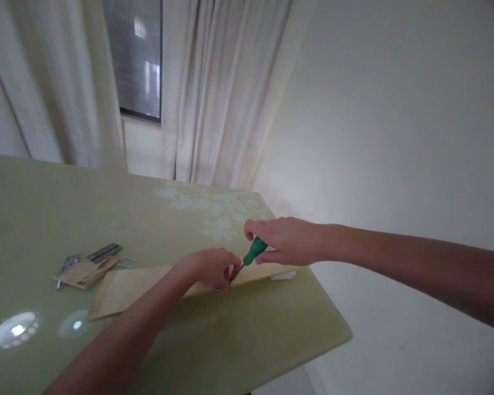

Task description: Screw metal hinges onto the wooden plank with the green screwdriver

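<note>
A green-handled screwdriver (254, 252) slants down to the left, and my right hand (286, 240) is closed round its handle. The shaft ends at the near edge of a long, pale wooden board (138, 282) on the table. By the screwdriver's tip, my left hand (212, 267) rests on the board with thumb and fingers pinched together. A small metallic bit shows under those fingertips, too small to name. A small white piece (283, 276) lies by the board's right end.
The green glossy table (239, 334) has a rounded corner at the right, beside a white wall (395, 137). To the left lie a small wooden piece (88, 270), dark metal strips (105, 252) and several screws (124, 265). Curtains (222, 82) hang behind.
</note>
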`<state>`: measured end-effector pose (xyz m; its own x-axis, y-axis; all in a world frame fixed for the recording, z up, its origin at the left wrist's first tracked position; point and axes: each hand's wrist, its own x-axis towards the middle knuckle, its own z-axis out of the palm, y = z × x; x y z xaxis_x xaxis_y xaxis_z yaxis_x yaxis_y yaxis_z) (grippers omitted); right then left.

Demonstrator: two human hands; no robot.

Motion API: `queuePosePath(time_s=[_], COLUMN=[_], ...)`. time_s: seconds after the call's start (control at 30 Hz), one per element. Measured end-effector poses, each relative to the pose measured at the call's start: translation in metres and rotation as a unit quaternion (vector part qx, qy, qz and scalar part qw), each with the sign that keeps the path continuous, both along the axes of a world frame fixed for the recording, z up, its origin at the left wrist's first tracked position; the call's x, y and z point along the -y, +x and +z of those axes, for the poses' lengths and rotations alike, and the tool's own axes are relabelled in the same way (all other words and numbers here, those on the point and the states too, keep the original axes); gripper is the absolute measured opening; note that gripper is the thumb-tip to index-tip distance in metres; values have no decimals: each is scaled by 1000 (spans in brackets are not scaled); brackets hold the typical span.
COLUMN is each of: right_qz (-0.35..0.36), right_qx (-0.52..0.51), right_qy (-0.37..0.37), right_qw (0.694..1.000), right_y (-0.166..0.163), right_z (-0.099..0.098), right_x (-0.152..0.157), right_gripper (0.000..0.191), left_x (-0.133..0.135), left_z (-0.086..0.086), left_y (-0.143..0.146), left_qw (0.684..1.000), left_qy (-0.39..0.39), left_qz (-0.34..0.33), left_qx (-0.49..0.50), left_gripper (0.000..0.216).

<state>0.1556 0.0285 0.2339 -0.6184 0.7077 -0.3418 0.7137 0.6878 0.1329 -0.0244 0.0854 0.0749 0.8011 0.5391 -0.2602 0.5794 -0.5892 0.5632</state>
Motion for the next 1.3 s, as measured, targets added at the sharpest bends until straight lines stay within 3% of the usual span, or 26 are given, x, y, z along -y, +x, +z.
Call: queuePosePath(time_s=[0.07,0.17,0.23,0.33,0.4,0.53,0.6,0.7,0.77,0.83,0.9,1.0,1.07,1.17,1.3], right_qz=[25,-34,-46,43,68,-28,-2,96,79,6,-33,20,63,57,-8], right_qx=[1,37,37,12,24,62,40,19,36,58,73,60,51,71,102], right_qy=[14,102,99,33,47,122,80,17,49,99,102,-1,-30,49,151], right_qw=[1000,993,993,998,996,990,996,995,995,993,991,998,996,995,983], right_y=[0,-2,-2,-3,-4,-6,-6,-6,-7,-7,-7,-8,-9,-12,-12], right_z=[0,-3,-4,-4,-5,-8,-6,-3,-4,-6,-3,11,18,13,-1], right_x=[1,2,2,2,2,2,0,-4,-5,-5,-2,2,3,1,0], right_gripper=[29,46,47,36,35,55,45,30,30,47,51,35,29,29,58], left_x=[0,1,0,-1,-2,-3,-2,-2,-2,-2,-3,-3,-3,-2,-1], left_z=[-1,-2,-2,-4,-6,-8,-7,-4,-3,-4,-5,-5,-4,-2,-2], left_y=[1,1,1,1,1,2,2,3,3,2,2,2,2,3,2], left_qw=[1000,1000,1000,1000,1000,1000,1000,1000,1000,1000,1000,1000,1000,1000,1000], left_qy=[0,-7,-13,-17,-16,-9,-7,-16,-17,-12,-4,0,-7,-7,2], left_qz=[-1,3,7,1,-2,7,10,1,-3,-2,-5,-14,-15,-15,-10], left_qx=[1,4,11,8,4,12,9,-5,-6,0,6,-1,-8,-13,-5], left_gripper=[21,21,23,20,18,19,19,18,18,22,24,21,19,15,19])
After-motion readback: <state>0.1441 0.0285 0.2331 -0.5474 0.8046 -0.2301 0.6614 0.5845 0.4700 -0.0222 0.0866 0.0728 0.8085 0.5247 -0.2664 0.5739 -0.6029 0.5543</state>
